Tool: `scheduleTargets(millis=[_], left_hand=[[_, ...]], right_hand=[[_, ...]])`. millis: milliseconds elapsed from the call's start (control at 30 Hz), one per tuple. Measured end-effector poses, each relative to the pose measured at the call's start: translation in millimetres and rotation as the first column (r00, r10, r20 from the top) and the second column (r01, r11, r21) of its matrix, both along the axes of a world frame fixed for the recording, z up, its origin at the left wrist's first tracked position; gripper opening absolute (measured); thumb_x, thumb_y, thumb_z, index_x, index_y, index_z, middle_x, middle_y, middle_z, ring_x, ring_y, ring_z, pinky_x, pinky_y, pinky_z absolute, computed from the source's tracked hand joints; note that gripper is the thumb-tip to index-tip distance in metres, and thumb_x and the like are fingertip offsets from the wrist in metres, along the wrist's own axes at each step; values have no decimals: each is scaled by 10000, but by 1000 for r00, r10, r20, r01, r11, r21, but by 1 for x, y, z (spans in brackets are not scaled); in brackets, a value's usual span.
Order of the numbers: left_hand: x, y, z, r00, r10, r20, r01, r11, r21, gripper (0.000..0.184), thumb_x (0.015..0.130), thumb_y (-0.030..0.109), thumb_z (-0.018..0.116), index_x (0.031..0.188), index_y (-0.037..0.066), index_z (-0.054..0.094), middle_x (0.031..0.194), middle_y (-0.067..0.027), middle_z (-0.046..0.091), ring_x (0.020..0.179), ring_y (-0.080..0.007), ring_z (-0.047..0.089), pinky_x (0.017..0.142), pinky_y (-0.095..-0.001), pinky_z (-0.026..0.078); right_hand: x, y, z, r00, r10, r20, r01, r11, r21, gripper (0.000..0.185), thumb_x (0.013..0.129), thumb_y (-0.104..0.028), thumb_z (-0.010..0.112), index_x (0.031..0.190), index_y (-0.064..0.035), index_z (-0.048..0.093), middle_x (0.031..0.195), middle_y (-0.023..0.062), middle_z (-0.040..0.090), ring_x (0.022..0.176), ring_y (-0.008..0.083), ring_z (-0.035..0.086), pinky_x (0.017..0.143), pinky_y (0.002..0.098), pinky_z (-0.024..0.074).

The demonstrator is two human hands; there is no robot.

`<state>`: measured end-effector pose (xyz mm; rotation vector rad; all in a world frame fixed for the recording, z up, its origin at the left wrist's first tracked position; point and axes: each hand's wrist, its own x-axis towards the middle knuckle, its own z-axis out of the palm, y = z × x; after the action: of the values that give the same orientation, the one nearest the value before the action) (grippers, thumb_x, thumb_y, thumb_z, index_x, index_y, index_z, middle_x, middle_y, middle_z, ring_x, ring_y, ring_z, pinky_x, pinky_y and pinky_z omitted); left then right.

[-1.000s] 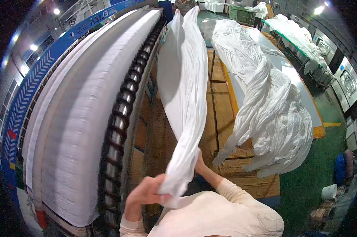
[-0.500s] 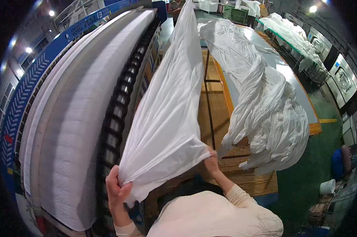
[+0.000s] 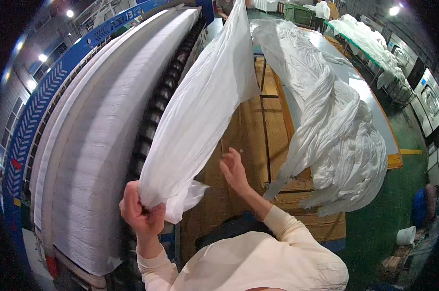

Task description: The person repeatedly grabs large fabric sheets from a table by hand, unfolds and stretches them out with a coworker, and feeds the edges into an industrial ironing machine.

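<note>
The machine (image 3: 95, 145) is the biggest thing here, long and curved, on the left. The counter (image 3: 367, 94) is on the right. A big white pile (image 3: 321, 111) lies on it, all twisted, and its near end hangs over.

The sheet (image 3: 205, 111) is up in the air between the machine and the pile. It runs from the near left to the far end, where a person (image 3: 224, 7) stands. I cannot tell if that person holds it. The sheet hides part of the black roll (image 3: 154, 109), and I cannot tell if they touch.

The left hand (image 3: 141, 208) has its fingers clenched on the near end of the sheet. A loose bit flops beside it. The right hand (image 3: 235, 169) is near the sheet but not on it, with its fingers bent and nothing in them.

To hold the sheet well, I think the left fingers need a firm pinch right by the edge. Loose cloth could get caught on the roll, so a gentle, even pull looks best.
</note>
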<state>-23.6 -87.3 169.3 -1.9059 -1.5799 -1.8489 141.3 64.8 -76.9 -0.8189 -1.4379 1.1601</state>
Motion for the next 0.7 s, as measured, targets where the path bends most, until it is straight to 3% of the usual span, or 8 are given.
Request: scheduleTargets(millis=[100, 200, 300, 500, 533, 633, 667, 700], left_hand=[[6, 8, 7, 993, 34, -116, -23, 996, 89, 350, 778, 348, 644, 797, 18, 527, 612, -12, 472, 516, -109, 417, 486, -236, 335], [9, 7, 4, 944, 154, -292, -146, 988, 49, 421, 818, 444, 581, 794, 26, 538, 598, -60, 469, 493, -187, 444, 488, -281, 357], [17, 11, 2, 973, 162, -163, -162, 987, 11, 588, 798, 571, 552, 842, -16, 531, 691, -56, 500, 610, -144, 482, 545, -256, 381], [21, 5, 1, 971, 177, -163, -184, 982, -31, 613, 812, 586, 523, 882, -23, 544, 731, -61, 529, 635, -152, 501, 554, -271, 379], [20, 5, 0, 961, 203, -188, -213, 976, -38, 621, 814, 585, 520, 891, -31, 544, 740, -64, 536, 644, -156, 507, 558, -276, 383], [13, 6, -6, 945, 255, -205, -264, 964, -19, 637, 821, 580, 512, 917, -49, 541, 764, -70, 555, 673, -165, 523, 575, -290, 398], [9, 7, -10, 950, 258, -173, -261, 965, 9, 638, 824, 578, 510, 924, -52, 540, 771, -71, 559, 683, -167, 527, 584, -293, 404], [6, 7, -11, 955, 261, -141, -258, 965, 34, 639, 826, 575, 508, 932, -54, 538, 778, -73, 564, 693, -169, 531, 594, -295, 409]], right_hand=[[-12, 29, 18, 975, -2, -221, -27, 991, -129, 680, 849, -112, 608, 1367, -38, 173, 1178, 137, 487, 1040, 188, 517, 864, 321, 439], [-28, 57, 30, 913, 82, -401, -130, 987, -93, 713, 853, -151, 612, 1372, -21, 140, 1167, 154, 491, 1022, 197, 523, 845, 315, 445], [-33, 71, 52, 955, 87, -284, -158, 958, -239, 722, 863, -90, 571, 1395, -26, 88, 1049, 153, 547, 891, 182, 567, 776, 292, 472], [-34, 101, 76, 934, -120, -337, 50, 977, -209, 738, 870, -96, 562, 1407, -34, 59, 968, 140, 589, 817, 167, 585, 712, 272, 485], [-32, 107, 79, 932, -117, -343, 52, 980, -193, 592, 872, -105, 572, 1352, 8, 245, 923, 118, 608, 809, 155, 589, 713, 266, 485], [-33, 143, 60, 904, -3, -427, -50, 993, -111, 379, 871, -113, 583, 1196, 34, 455, 869, 81, 617, 770, 138, 585, 703, 263, 480], [-29, 138, 69, 902, -80, -424, 28, 991, -127, 200, 859, -123, 609, 983, 31, 576, 833, 49, 616, 735, 118, 572, 702, 255, 476], [-25, 133, 72, 921, -111, -374, 77, 992, -104, 184, 861, -134, 610, 966, 14, 581, 819, 37, 614, 725, 102, 566, 681, 240, 466]])
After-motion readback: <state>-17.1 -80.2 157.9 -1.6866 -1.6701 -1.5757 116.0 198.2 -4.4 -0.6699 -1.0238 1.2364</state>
